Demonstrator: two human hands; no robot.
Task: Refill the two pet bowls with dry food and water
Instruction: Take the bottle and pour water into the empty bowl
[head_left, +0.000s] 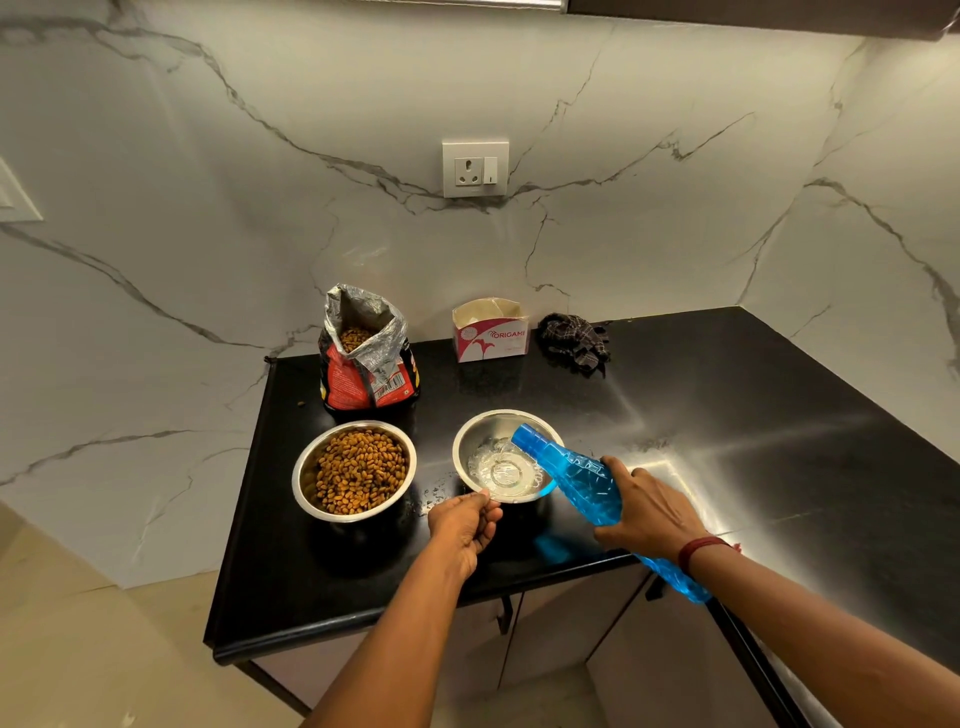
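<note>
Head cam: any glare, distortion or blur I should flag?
Head view: wide-angle distortion curves the countertop edges and the wall seams. Head view: bright glare streaks wash out the countertop right of the water bowl. Head view: the blue bottle casts a blue tint on the surface beneath it. Head view: food bowl and water bowl look sharp, with no motion blur.

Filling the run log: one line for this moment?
right hand: tilts blue bottle over water bowl | left hand: holds its rim | food bowl: filled

Two bowls sit side by side near the front of the bench: kibble bowl left, water bowl right, with a bottle tipped over its rim. The food bag stands just behind the kibble bowl, the tissue box is further back by the wall, and a cloth is just right of that.
</note>
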